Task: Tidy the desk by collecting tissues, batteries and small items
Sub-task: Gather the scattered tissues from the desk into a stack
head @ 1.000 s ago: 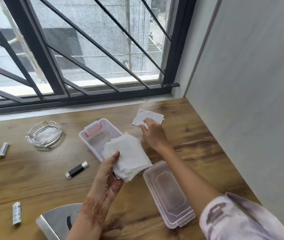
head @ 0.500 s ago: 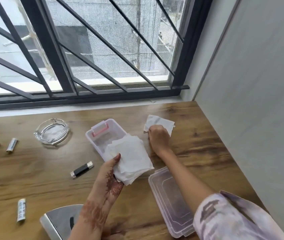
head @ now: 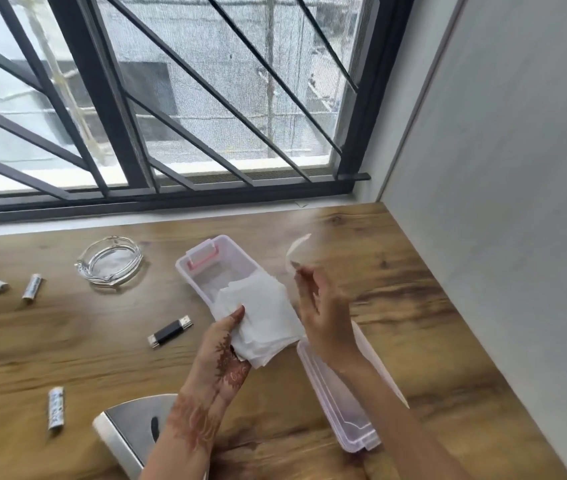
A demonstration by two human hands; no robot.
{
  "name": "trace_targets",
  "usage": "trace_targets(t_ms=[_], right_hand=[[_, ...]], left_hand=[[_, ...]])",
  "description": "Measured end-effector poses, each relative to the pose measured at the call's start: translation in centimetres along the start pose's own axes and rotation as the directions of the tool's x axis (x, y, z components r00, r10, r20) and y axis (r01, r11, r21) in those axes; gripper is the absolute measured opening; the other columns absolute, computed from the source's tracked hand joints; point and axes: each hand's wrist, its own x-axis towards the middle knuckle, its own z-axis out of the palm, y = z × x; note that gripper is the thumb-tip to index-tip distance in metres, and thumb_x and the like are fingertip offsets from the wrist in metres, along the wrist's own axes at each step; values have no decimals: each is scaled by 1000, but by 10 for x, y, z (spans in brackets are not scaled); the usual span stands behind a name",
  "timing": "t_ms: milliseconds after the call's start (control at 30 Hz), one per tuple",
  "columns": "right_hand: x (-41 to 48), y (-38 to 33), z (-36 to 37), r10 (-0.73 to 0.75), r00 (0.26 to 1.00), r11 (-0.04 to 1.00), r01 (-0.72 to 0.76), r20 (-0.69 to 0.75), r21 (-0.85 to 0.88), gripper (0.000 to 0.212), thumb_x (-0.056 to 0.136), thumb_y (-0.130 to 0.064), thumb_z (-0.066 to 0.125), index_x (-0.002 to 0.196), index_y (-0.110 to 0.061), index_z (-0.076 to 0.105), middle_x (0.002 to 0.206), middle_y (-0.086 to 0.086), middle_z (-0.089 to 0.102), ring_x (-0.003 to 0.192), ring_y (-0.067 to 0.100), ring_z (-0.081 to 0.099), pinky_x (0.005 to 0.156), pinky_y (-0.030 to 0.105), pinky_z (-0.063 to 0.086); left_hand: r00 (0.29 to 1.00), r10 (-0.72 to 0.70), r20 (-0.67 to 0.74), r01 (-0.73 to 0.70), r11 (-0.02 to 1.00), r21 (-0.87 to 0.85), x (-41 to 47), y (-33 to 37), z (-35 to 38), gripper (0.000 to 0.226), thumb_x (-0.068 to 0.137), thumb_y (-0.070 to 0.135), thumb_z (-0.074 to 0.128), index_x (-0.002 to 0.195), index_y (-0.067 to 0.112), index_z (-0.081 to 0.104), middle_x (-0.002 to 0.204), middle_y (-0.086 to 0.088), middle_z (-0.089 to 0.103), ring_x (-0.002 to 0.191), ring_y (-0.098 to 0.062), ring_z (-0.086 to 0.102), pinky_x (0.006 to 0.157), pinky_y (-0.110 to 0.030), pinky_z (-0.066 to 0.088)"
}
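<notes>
L hand (head: 221,344) grips tissue stack (head: 261,317) at near end of open box (head: 216,261); R hand (head: 323,317) pinches 1 loose tissue (head: 297,251) in air beside it. Best lay it flat on stack, edges squared, w/o crumpling.

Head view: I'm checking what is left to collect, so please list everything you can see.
tissue stack: one, white, over the box's near end
loose tissue: one, white, blurred, above the desk
box: one, clear with pink latch, mid-desk
lid: one, clear, near right of box
batteries: three, pale, desk's left side
USB adapter: one, black, left of tissue stack
ashtray: one, clear glass, left of box
metal object: one, silver, near edge
desk: one, brown wood
left hand: grips tissue stack
right hand: pinches loose tissue
</notes>
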Motion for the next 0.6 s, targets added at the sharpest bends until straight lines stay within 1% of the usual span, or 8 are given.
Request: trace_targets(t_ms=[67, 167, 267, 367, 433, 467, 533, 600], right_hand=[[-17, -9, -1, -158, 981, 985, 164, 116, -49, 20, 96, -20, 43, 111, -11, 54, 111, 1, 66, 99, 1, 61, 86, 10, 46], [-36, -8, 0, -314, 910, 918, 364, 273, -157, 18, 92, -4, 51, 108, -2, 58, 121, 11, 63, 118, 17, 54, 102, 24, 42], [-51, -11, 6, -406, 830, 825, 512, 382, -237, 25, 84, 5, 54, 108, -3, 55, 119, 11, 64, 118, 23, 55, 101, 32, 43], [-61, -19, 14, -439, 803, 801, 553, 403, -231, 21, 89, -2, 44, 108, -7, 48, 116, 12, 65, 117, 24, 56, 101, 35, 43], [-67, -24, 19, -440, 789, 795, 564, 429, -223, 22, 90, -1, 43, 110, -9, 46, 120, 12, 63, 121, 24, 53, 104, 35, 41], [-71, -27, 22, -442, 780, 788, 573, 443, -225, 23, 89, 0, 46, 110, -9, 46, 121, 12, 62, 122, 24, 52, 105, 35, 40], [-78, -34, 29, -457, 766, 777, 591, 453, -216, 29, 85, 3, 56, 110, -9, 47, 122, 12, 62, 123, 24, 52, 105, 35, 40], [-84, -44, 38, -461, 769, 793, 581, 443, -183, 29, 83, 3, 59, 108, -8, 50, 122, 13, 62, 122, 25, 52, 104, 36, 42]], left_hand=[[1000, -9, -2, 9, 1000, 22, -5, 1, -1, 40, 80, 13, 60, 119, 2, 56, 97, -16, 72, 83, -26, 71, 60, -38, 58], [998, -21, 62, 21, 1000, 5, -14, 2, -6, 90, 47, 18, 89, 127, -1, 51, 111, -21, 67, 92, -30, 69, 68, -41, 57], [992, -67, 111, 75, 995, -71, -24, 3, -14, 99, 37, 19, 93, 125, -3, 52, 107, -21, 67, 87, -29, 70, 68, -41, 57], [983, -89, 162, 114, 982, -153, -35, 6, -20, 89, 45, 23, 90, 122, -4, 55, 106, -17, 66, 87, -26, 69, 75, -41, 58], [974, -107, 199, 136, 982, -134, -46, 11, -24, 75, 53, 27, 87, 114, -7, 61, 106, -13, 63, 89, -22, 67, 89, -35, 52], [972, -116, 204, 143, 981, -127, -51, 14, -26, 68, 52, 25, 88, 107, -8, 64, 102, -13, 64, 87, -20, 67, 88, -31, 51], [977, -101, 187, 118, 990, -83, -63, 17, -31, 51, 50, 14, 88, 92, -9, 69, 89, -13, 69, 76, -20, 69, 75, -29, 57], [996, -48, 74, 49, 999, -11, -74, 23, -40, 17, 71, 11, 71, 74, -6, 73, 75, -12, 71, 63, -18, 70, 59, -26, 57]])
